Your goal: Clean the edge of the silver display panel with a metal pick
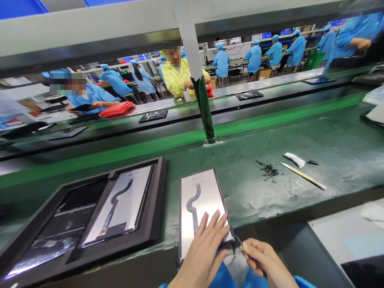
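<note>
A phone screen panel lies face down on the green bench in front of me, with a grey flex cable shape on its silver back. My left hand rests flat on its lower part, fingers stretched out. My right hand is pinched around a thin dark pointed tool whose tip is at the panel's lower right corner.
A black foam tray at left holds another panel and a dark one. A pile of black scraps, a bamboo stick and a white wipe lie at right. Beyond a green post, workers in blue sit across a conveyor.
</note>
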